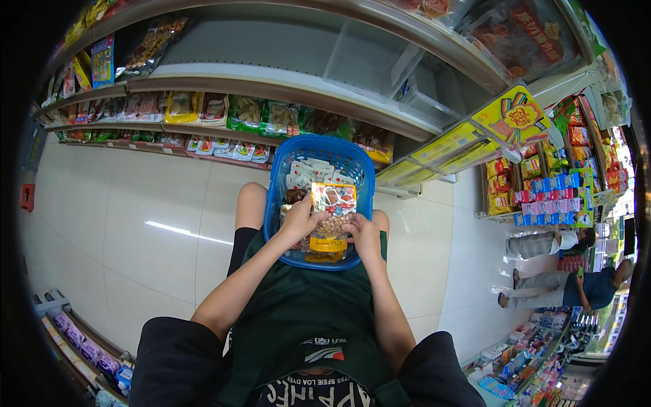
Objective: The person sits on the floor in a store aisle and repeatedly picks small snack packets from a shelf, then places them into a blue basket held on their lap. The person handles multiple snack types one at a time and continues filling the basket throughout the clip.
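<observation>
A blue plastic basket (277,178) rests at my lap, between my knees. Above it my left hand (300,221) and my right hand (362,233) hold the two sides of a snack packet (333,203), which has a clear window showing small brown pieces and a yellow band at one end. Under the packet, the basket holds several small white sachets (310,170), a dark brown item (296,196) and other packets partly hidden by my hands. A dark green apron (305,305) covers my lap.
A store shelf (285,99) with bagged snacks and clear plastic bins (368,61) curves across the front. Snack racks (549,198) stand at the right, with two people (549,241) (585,290) beyond. Another shelf (76,351) with purple packages is at lower left.
</observation>
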`<state>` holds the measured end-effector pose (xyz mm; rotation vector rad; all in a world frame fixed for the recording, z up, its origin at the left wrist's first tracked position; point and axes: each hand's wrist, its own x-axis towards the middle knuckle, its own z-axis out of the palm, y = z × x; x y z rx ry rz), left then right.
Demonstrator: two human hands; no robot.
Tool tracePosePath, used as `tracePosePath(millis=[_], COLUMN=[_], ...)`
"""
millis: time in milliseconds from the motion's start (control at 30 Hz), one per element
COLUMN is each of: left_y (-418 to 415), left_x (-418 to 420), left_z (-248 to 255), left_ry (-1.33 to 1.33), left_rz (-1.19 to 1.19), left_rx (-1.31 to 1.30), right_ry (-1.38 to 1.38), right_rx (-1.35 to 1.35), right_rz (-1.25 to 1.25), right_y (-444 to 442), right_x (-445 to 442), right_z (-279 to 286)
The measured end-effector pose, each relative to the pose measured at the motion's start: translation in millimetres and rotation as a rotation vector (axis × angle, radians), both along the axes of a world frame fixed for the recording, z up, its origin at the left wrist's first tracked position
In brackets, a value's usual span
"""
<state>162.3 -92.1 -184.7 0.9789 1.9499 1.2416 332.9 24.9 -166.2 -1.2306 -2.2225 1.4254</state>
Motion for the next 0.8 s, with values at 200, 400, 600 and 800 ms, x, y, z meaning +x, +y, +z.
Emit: tracePosePath(millis=[200, 400, 600, 800], left_y=[4, 9, 3, -7], left_x=[26, 35, 36, -1], left_z=[-32, -59, -24, -6], left_ry=[0.012, 0.093, 0.444, 0.731], left_rz=[0.038, -0.048, -0.003, 0.265], left_rx=[-0.063, -0.077, -0.288, -0.201], right_ry=[-0.244, -0.466, -0.603, -0.301], right_rx=[0.057, 0.368, 0.581, 0.915], right_rz=[0.031, 0.151, 0.088, -0.093], right_y=[-1, -3, -2, 23], right_x=[14, 22, 13, 18], right_z=[-12, -36, -10, -7])
